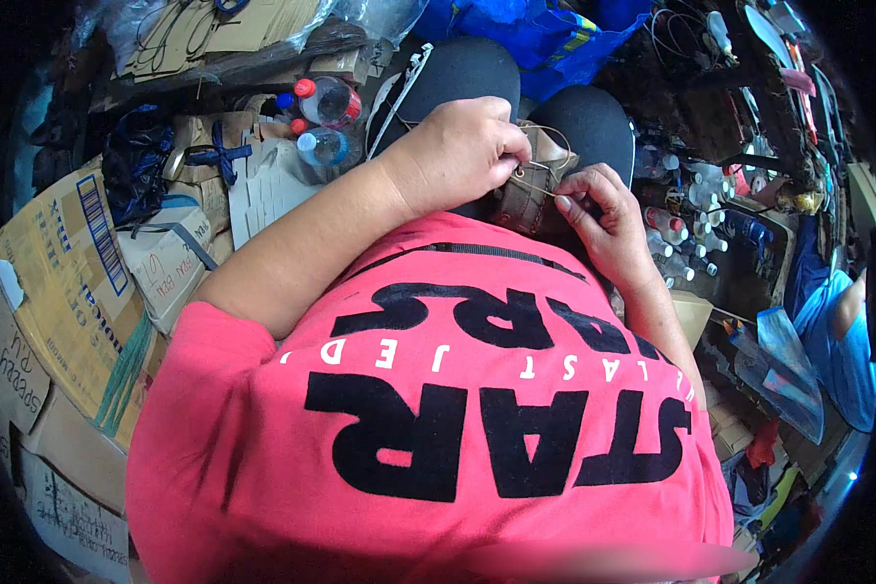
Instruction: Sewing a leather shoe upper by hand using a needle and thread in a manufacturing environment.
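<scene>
A brown leather shoe (522, 210) with stitching and a metal eyelet rests in my lap, between my dark-clad knees. From it runs a thin tan shoelace (537, 189), which also loops up over the shoe's pale inner part. My left hand (467, 151) is closed beside the eyelet, thumb and forefinger pinching the lace there. On the other side, my right hand (603, 214) pinches a stretch of the same lace between thumb and fingertip. The shoe's far end and lower part are hidden by my hands and shirt.
Clear plastic bottles (331, 103) with red and blue caps stand past my left forearm. Cardboard boxes (68, 253) are stacked at the left. A blue plastic bag (565, 49) lies beyond my knees. More bottles (670, 226) crowd the right, near another person in blue (842, 341).
</scene>
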### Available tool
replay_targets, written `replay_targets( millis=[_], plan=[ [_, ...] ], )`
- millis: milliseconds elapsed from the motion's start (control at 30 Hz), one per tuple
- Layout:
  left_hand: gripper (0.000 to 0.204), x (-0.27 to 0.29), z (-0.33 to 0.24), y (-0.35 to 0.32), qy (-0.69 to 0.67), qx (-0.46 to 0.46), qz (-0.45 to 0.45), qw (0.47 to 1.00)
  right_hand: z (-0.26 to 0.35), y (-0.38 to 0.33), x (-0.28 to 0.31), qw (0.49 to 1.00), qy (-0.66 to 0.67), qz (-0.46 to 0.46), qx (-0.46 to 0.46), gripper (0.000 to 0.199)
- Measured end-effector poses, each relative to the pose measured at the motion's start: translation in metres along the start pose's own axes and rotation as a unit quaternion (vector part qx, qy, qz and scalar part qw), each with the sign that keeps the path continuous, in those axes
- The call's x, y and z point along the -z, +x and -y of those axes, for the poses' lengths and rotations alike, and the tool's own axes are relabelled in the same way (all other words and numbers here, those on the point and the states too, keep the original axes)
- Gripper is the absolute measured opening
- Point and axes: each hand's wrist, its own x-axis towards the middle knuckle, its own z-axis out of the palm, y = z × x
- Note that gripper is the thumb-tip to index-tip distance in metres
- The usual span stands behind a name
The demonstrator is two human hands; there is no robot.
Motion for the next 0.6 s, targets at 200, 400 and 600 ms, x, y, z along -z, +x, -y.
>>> replay_targets(
  millis=[200, 400, 600],
  plan=[
    [0.009, -0.004, -0.013, 0.005, 0.045, -0.005, 0.006, 0.999, -0.002, 0.0, -0.001, 1.0, -0.014, -0.007, 0.006, 0.009],
    [0.006, -0.012, -0.013, 0.032, 0.092, -0.118, 0.062, 0.987, -0.002, 0.0, 0.001, 0.999, 0.037, 0.003, 0.006, 0.011],
    [0.01, -0.01, -0.033, 0.039, 0.206, -0.172, 0.141, 0.953, -0.001, -0.012, 0.019, 0.958, 0.246, -0.13, -0.073, 0.022]
  ],
)
